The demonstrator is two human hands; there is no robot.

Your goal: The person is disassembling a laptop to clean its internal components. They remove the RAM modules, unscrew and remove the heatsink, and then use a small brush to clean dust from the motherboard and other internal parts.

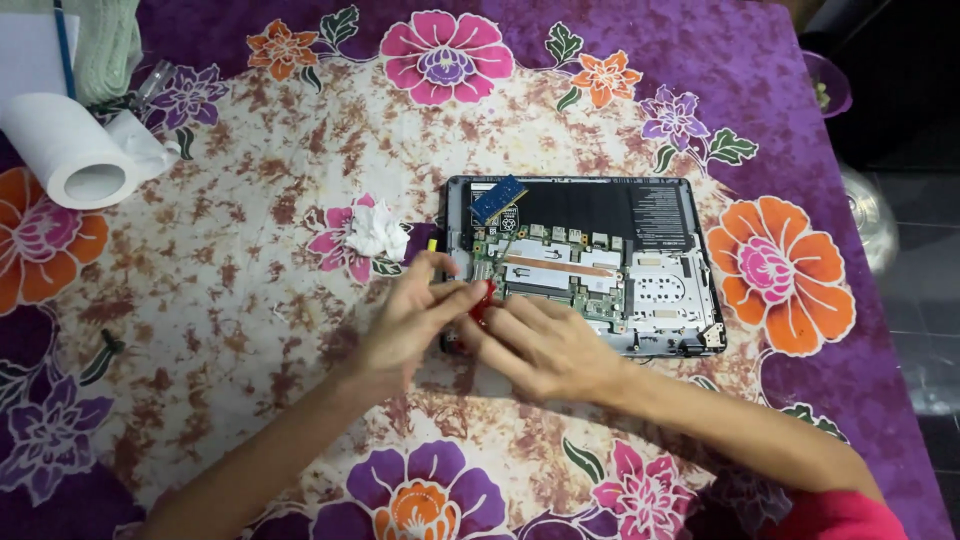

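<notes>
One floral tablecloth (pixel 250 250) under opened laptop (pixel 640 300)

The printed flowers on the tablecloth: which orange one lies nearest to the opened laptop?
The large orange flower with the pink centre, just right of the opened laptop. The other orange flowers sit farther off, along the cloth's top, left and bottom edges.

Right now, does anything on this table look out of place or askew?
Yes: a blue memory module lies loose and tilted across the top left corner of the opened laptop, not flat in a slot. A crumpled tissue sits on the flowered cloth beside it. Nothing looks spilled.
</notes>
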